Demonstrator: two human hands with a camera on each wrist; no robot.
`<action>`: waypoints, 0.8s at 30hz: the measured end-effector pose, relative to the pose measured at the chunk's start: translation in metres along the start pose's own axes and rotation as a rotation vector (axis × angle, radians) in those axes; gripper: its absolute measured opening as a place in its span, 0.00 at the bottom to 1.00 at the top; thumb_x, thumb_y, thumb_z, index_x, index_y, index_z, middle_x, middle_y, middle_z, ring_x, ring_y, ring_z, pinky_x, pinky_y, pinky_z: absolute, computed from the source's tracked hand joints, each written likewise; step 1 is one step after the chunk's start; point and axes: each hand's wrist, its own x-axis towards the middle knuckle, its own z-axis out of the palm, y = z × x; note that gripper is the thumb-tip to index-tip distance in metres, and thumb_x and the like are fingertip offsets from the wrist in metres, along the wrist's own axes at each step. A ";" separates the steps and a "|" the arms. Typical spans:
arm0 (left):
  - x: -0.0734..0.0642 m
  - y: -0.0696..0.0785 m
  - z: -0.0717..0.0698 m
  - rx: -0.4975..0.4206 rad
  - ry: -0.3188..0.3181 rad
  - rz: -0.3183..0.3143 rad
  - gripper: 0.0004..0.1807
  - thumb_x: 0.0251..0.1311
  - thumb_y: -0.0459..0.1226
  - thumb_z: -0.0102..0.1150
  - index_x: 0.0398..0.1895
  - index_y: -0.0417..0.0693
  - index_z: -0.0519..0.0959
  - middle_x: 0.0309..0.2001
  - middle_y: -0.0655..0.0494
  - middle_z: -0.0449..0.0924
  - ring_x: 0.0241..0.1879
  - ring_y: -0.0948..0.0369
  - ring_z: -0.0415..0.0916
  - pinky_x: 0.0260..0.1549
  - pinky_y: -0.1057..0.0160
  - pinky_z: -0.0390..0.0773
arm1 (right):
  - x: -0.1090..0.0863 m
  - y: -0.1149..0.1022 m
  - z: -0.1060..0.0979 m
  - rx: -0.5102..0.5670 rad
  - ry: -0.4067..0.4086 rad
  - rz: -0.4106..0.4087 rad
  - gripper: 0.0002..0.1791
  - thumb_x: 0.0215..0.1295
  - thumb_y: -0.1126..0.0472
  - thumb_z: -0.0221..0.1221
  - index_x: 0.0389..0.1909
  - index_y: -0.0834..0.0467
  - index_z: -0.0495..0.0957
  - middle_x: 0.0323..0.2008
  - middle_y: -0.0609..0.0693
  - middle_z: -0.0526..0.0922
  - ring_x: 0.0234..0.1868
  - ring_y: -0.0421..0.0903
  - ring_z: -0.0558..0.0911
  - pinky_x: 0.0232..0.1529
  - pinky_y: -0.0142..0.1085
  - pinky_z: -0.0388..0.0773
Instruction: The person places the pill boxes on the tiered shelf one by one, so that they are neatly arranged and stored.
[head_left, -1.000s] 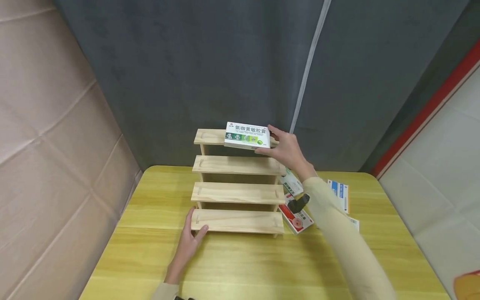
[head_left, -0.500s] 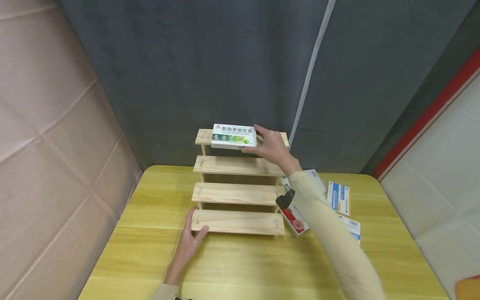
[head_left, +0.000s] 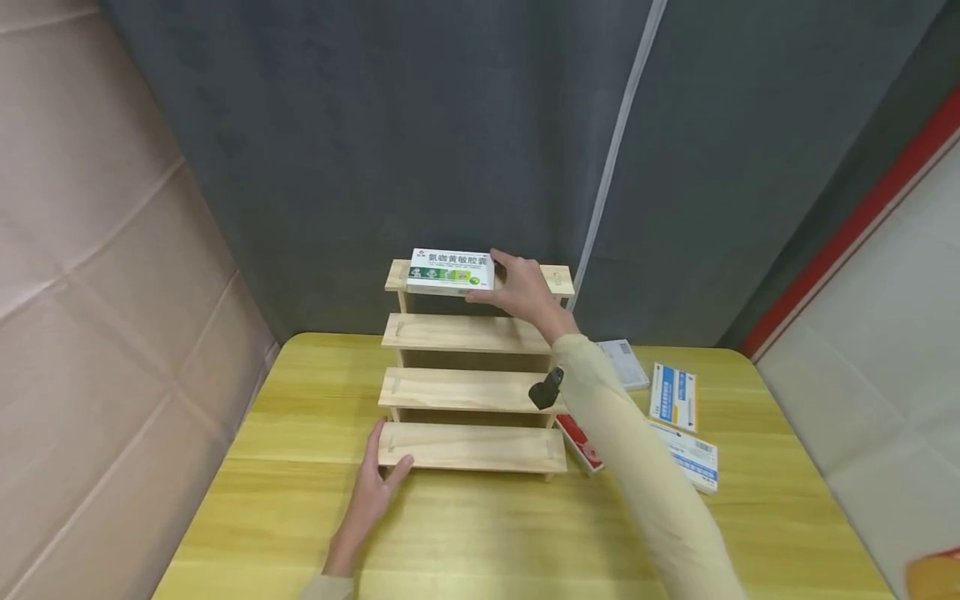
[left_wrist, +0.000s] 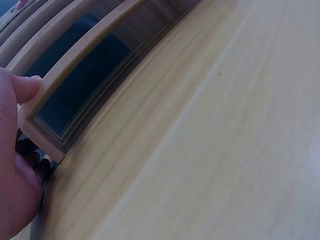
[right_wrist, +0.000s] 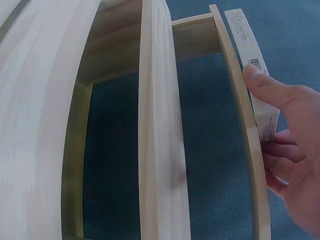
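A wooden tiered rack (head_left: 472, 446) with several step-like shelves stands on the table. My right hand (head_left: 525, 292) pinches the right end of a white and green medicine box (head_left: 450, 271) at the top shelf, towards its left side. In the right wrist view the thumb lies along the face of the box (right_wrist: 250, 50), with fingers under its end; whether the box touches the shelf I cannot tell. My left hand (head_left: 372, 487) grips the left end of the lowest shelf. In the left wrist view its thumb (left_wrist: 27, 89) presses the front edge, fingers curled beneath.
Right of the rack several more medicine boxes lie on the table (head_left: 480, 542): a red one (head_left: 581, 443) partly behind my sleeve, a pale one (head_left: 624, 365), a blue and white one (head_left: 673, 397) and another (head_left: 688, 454). A grey curtain (head_left: 375, 150) hangs behind.
My right hand has moved left along the top shelf with the medicine box, slightly lower at its left end. More boxes show at right. My left hand keeps its grip.
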 end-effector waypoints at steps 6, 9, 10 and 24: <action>-0.002 0.001 0.002 0.000 0.004 -0.009 0.45 0.71 0.43 0.59 0.82 0.47 0.45 0.82 0.39 0.41 0.79 0.34 0.39 0.71 0.24 0.44 | 0.002 -0.004 0.000 -0.010 -0.026 0.021 0.55 0.53 0.41 0.75 0.74 0.65 0.63 0.66 0.62 0.77 0.54 0.50 0.79 0.67 0.44 0.76; -0.003 0.001 0.003 -0.006 0.003 -0.008 0.45 0.71 0.43 0.59 0.82 0.47 0.45 0.82 0.39 0.41 0.79 0.34 0.38 0.71 0.24 0.43 | 0.003 -0.004 0.001 -0.023 -0.037 0.031 0.55 0.53 0.40 0.74 0.75 0.65 0.63 0.67 0.62 0.76 0.54 0.50 0.79 0.67 0.44 0.75; -0.003 0.000 0.003 -0.008 0.004 -0.009 0.45 0.71 0.43 0.59 0.82 0.47 0.45 0.82 0.39 0.41 0.79 0.35 0.38 0.71 0.24 0.43 | 0.003 -0.004 0.001 -0.022 -0.039 0.030 0.54 0.54 0.41 0.74 0.75 0.65 0.63 0.66 0.62 0.77 0.54 0.50 0.79 0.67 0.44 0.75; -0.005 0.003 0.007 -0.023 0.010 -0.021 0.45 0.70 0.43 0.60 0.82 0.46 0.46 0.82 0.39 0.42 0.79 0.35 0.38 0.72 0.24 0.42 | 0.001 -0.004 -0.001 0.012 -0.072 0.021 0.53 0.58 0.43 0.72 0.76 0.66 0.60 0.67 0.62 0.76 0.56 0.51 0.79 0.69 0.45 0.74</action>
